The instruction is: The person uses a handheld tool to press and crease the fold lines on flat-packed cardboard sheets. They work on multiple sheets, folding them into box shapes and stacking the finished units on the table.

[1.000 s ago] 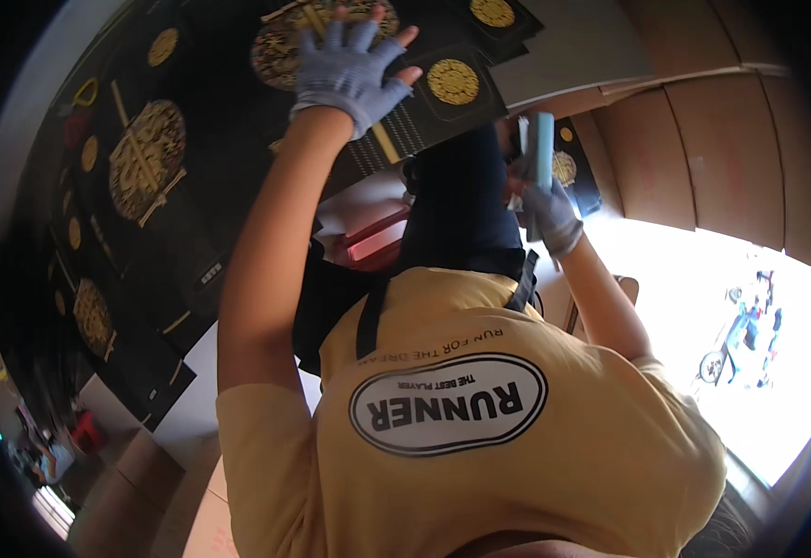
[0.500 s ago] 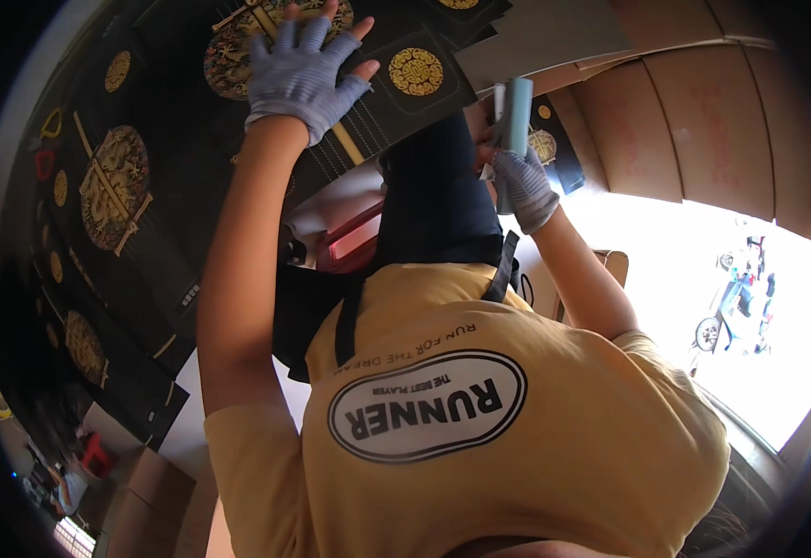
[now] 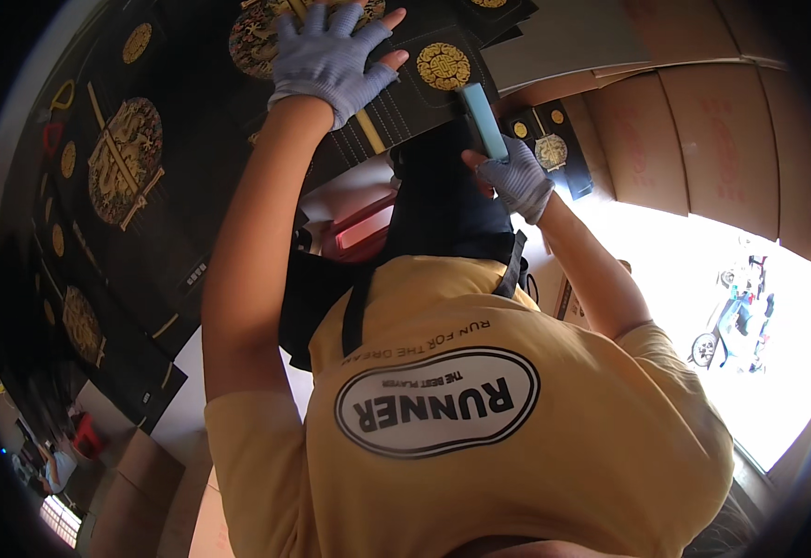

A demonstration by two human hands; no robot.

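My left hand (image 3: 331, 73), in a grey-blue fingerless glove, lies flat with fingers spread on a black printed sheet (image 3: 415, 104). The sheet carries gold round emblems and a patterned medallion, partly under my fingers. My right hand (image 3: 517, 179), gloved the same way, is closed round a light blue bar-shaped tool (image 3: 485, 121). The bar's upper end tilts left, close by the sheet's near edge; I cannot tell whether they touch. The tool's lower part is hidden in my grip. More black printed sheets (image 3: 168, 237) with medallions and gold emblems spread to the left.
Brown cardboard boxes (image 3: 643, 149) stand along the right. Beyond a bright opening is a two-wheeled vehicle (image 3: 731, 325). Yellow and red loop handles (image 3: 59, 107) show at the far left. A red object (image 3: 359, 231) is below the sheets. Another person (image 3: 57, 468) is at lower left, near a red container (image 3: 87, 435).
The light blue tool has swung from nearly upright to leaning left, nearer the sheet's edge. My left hand stays spread on the sheet. The whole view has shifted slightly.
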